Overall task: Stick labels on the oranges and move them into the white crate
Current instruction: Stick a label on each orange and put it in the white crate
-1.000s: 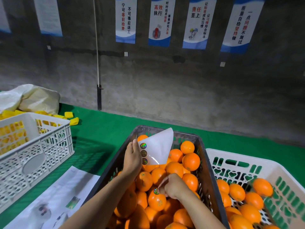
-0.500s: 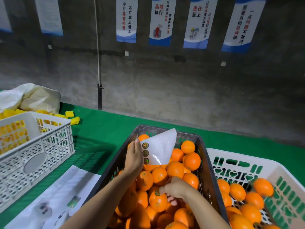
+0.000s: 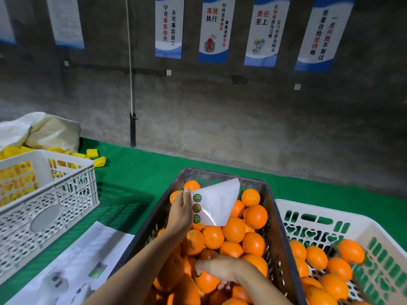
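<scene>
A dark crate (image 3: 279, 234) in front of me is full of oranges (image 3: 233, 230). My left hand (image 3: 179, 214) holds a white label sheet (image 3: 218, 203) over the crate, pinched at its left edge, with three round stickers in a column. My right hand (image 3: 222, 270) curls over a labelled orange (image 3: 206, 281) near the crate's front, fingers wrapped around it. To the right stands the white crate (image 3: 319, 214), green inside, with several oranges (image 3: 350, 252) in it.
An empty-looking white crate (image 3: 55, 194) stands at the left, with yellow pieces and pale sacks (image 3: 44, 130) behind it. Printed paper sheets (image 3: 72, 269) lie on the green table cover at the front left. A concrete wall with posters runs behind.
My right hand pressed a label onto an orange, then closed around that orange and drew it toward me. My left hand with the sheet stayed almost still.
</scene>
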Demonstrator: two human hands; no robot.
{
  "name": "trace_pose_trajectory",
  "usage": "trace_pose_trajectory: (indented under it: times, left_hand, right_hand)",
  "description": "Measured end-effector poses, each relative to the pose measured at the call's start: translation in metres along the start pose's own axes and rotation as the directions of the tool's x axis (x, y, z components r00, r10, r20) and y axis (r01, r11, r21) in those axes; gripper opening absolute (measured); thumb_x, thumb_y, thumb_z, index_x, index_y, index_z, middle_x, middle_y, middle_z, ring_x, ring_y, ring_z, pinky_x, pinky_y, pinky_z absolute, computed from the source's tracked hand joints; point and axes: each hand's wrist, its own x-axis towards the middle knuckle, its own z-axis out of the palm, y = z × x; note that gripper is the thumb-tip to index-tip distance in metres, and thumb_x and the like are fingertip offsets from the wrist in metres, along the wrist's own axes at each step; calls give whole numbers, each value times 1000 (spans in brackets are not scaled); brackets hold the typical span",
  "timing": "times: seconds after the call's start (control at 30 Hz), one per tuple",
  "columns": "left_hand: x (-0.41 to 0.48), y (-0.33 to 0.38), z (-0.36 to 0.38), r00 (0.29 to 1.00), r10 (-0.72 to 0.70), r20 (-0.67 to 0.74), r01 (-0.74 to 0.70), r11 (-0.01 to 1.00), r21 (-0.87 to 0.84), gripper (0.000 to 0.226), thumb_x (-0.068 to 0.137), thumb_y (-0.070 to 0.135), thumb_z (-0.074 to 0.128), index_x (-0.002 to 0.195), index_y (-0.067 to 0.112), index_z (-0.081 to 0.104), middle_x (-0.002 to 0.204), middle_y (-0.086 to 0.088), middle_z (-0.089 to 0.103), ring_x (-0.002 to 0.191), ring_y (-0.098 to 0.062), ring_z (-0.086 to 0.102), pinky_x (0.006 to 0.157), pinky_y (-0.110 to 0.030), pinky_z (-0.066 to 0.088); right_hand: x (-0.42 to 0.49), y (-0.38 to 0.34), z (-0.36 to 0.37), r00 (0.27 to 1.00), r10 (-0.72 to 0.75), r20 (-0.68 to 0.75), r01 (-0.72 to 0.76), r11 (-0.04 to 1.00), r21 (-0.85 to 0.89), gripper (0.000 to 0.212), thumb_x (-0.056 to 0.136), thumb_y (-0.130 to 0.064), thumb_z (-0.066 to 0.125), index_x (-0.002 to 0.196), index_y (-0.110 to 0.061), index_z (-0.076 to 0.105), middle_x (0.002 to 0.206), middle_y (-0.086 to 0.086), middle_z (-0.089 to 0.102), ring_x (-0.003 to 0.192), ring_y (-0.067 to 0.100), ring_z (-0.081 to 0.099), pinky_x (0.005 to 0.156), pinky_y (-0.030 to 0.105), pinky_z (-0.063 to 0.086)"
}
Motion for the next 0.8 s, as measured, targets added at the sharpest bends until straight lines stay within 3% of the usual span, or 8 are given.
trace_pose_trajectory:
  times: [0.13,0.23,0.3,0.43,0.5,0.57,0.63,0.8]
  left_hand:
    - [0,0,0,1000,-9,4,9,1000,17,36,105,41,34,91,16,55,83,-2,65,69,-5,65,47,-10,43]
    - [1,-3,-1,1000,25,-12,-25,998,51,38,105,44,32,95,16,56,89,-2,64,80,-7,61,61,-23,44]
    - [1,-3,-2,996,60,-58,-57,997,48,39,105,43,32,93,15,57,90,-2,63,85,-14,61,70,-33,47]
    - [3,1,-7,985,66,-158,-65,998,12,40,105,43,31,95,15,58,94,-6,63,93,-23,61,84,-44,48]
    - [2,3,-10,981,85,-177,-89,996,-14,37,105,43,33,90,17,56,92,-8,63,90,-24,63,81,-46,49]
    - [2,4,-11,977,106,-187,-110,994,-16,39,104,43,36,86,13,53,86,-11,62,84,-26,62,74,-46,50]
    - [1,3,-10,977,111,-183,-114,993,-4,44,103,45,36,84,8,51,82,-14,61,78,-27,61,67,-44,49]
    - [1,2,-9,977,106,-183,-105,994,15,45,103,44,36,82,6,50,80,-16,61,79,-34,61,68,-49,49]
  right_hand:
    - [7,0,4,997,-83,-9,81,992,-101,66,97,-45,57,151,-17,32,113,8,51,65,7,46,61,21,41]
    - [22,4,4,998,-52,-40,47,992,-113,68,96,-57,50,150,-19,33,94,11,62,61,13,51,57,26,43]
    - [29,3,0,989,-31,-147,31,1000,-1,67,96,-62,45,150,-23,33,84,6,56,63,16,52,54,28,45]
    - [39,6,-15,868,52,-493,114,947,300,56,102,-59,31,135,-17,49,108,10,66,84,26,63,74,35,54]
    - [36,6,-25,840,170,-516,210,774,597,53,102,-61,30,128,-18,47,80,10,61,55,23,59,50,28,47]
    - [27,4,-36,863,250,-439,345,345,873,43,99,-62,42,112,-23,53,60,5,44,40,16,41,40,22,35]
    - [16,5,-49,871,219,-439,466,-91,880,40,89,-65,59,84,-25,54,56,2,40,43,13,37,41,22,35]
    - [4,13,-58,836,189,-516,549,-306,778,48,78,-43,81,110,-19,55,85,4,52,58,11,45,48,21,44]
